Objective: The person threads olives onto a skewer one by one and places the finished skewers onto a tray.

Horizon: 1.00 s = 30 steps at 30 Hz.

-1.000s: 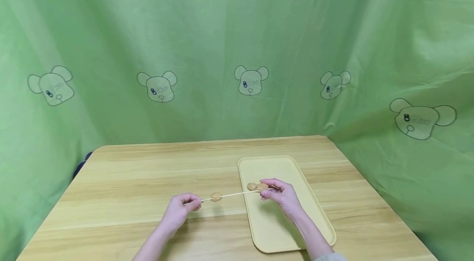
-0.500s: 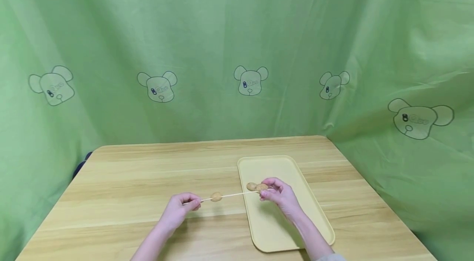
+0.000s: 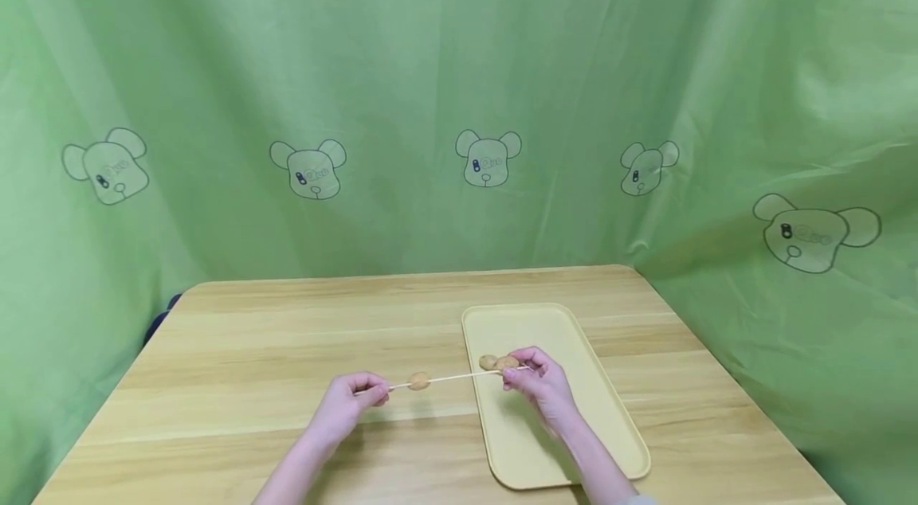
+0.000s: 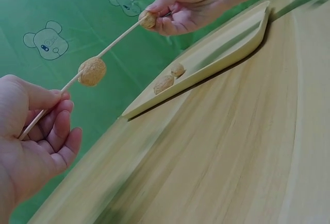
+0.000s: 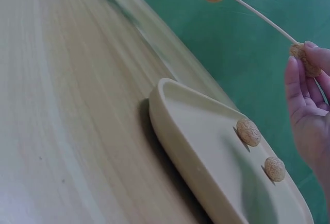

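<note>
Green curtain (image 3: 402, 35) with bear-face prints fills upper frame; wood-grain table (image 3: 251, 346) below. Thin stick (image 3: 453, 377) raised at lower centre. Left hand (image 3: 346, 403), lower centre-left: thumb and fingers pinching stick. Brown ball (image 3: 419, 381) threaded just beside. Right hand (image 3: 549, 392), lower right of centre: fingers clamped on second ball (image 4: 148, 19) at stick's other end. Two more balls (image 5: 248, 132) in tray (image 3: 519, 441), lower right.

green curtain (image 3: 402, 75), creased | cartoon head outlines (image 3: 488, 162) | pale wood-grain table (image 3: 287, 330)
</note>
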Tool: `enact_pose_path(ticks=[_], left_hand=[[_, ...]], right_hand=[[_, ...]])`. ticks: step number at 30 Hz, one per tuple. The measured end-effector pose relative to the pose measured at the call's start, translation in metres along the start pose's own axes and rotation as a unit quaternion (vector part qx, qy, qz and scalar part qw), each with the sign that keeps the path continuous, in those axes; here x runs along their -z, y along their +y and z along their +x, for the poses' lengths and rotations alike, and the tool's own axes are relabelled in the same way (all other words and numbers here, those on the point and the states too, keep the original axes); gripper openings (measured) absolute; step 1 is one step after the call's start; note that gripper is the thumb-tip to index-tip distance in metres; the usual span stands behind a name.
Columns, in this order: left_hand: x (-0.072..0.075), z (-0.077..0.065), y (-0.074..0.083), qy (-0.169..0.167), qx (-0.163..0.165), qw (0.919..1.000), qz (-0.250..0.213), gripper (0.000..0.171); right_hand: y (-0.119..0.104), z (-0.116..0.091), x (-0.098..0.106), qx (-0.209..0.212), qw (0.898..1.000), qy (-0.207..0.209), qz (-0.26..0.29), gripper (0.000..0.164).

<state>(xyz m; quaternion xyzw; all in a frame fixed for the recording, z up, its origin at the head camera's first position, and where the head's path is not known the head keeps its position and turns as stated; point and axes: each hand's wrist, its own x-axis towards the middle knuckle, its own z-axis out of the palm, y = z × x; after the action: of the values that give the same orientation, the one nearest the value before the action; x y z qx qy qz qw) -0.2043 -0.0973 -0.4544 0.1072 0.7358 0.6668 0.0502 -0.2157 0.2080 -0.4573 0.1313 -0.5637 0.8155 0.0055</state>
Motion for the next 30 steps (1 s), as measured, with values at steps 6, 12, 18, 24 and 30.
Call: enact_pose_path(ticks=[6, 12, 18, 24, 30], left_hand=[[0.003, 0.000, -0.001, 0.010, 0.001, 0.9999, 0.010, 0.019], [0.003, 0.001, -0.001, 0.013, 0.003, 0.9998, 0.016, 0.019], [0.000, 0.003, 0.002, 0.015, -0.002, 0.9998, 0.014, 0.019], [-0.004, 0.005, 0.003, 0.009, -0.006, 0.9999, 0.007, 0.019], [-0.007, 0.007, 0.003, 0.010, -0.005, 0.9999, -0.002, 0.020]], right_hand=[[0.007, 0.001, -0.007, -0.006, 1.000, 0.016, 0.006, 0.024], [0.011, 0.001, -0.012, -0.008, 1.000, 0.025, 0.008, 0.024], [0.011, 0.003, -0.017, -0.015, 0.999, 0.029, 0.004, 0.024], [0.012, 0.004, -0.018, -0.011, 1.000, 0.026, 0.011, 0.024], [0.011, 0.005, -0.020, 0.000, 1.000, 0.016, 0.024, 0.025]])
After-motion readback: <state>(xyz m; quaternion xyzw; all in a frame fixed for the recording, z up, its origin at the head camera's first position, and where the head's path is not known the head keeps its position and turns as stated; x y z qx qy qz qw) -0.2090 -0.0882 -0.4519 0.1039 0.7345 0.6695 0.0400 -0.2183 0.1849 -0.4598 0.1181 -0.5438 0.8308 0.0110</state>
